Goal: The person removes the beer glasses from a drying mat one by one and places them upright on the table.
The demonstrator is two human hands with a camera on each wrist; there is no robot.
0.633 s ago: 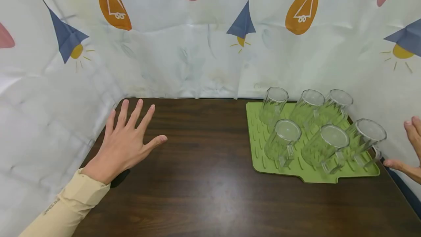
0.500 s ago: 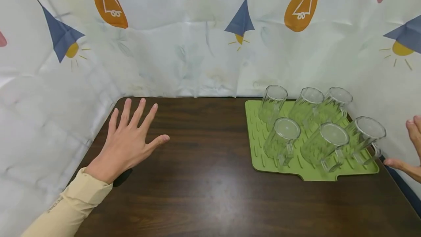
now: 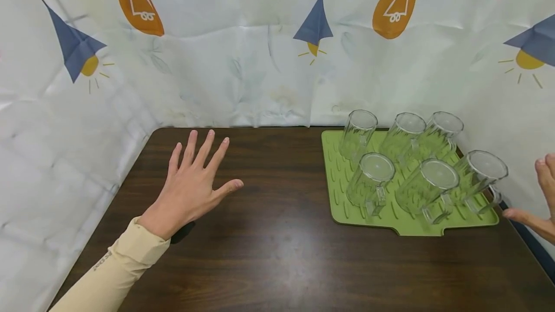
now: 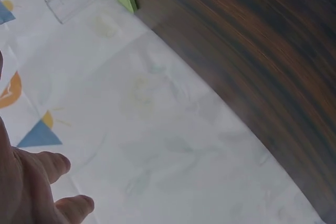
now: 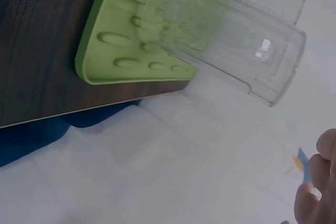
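Note:
My left hand hovers over the left part of the dark wooden table, fingers spread and holding nothing. In the left wrist view the tips of its fingers show at the lower left. At the right edge of the head view, part of my right hand is held up with fingers extended, beside the nearest clear glass mug but apart from it. Several such mugs, with handles, stand in two rows on a green ridged mat. The right wrist view shows one mug close up at the mat's corner.
A white sheet printed with lamps and bulbs hangs behind the table and along both sides. Dark blue cloth shows beneath the table's right edge. The mat lies at the table's back right.
My left hand has moved right over the table, fingers still spread. The head view has shifted slightly. My right hand stays about where it was, and the mugs and mat have not moved.

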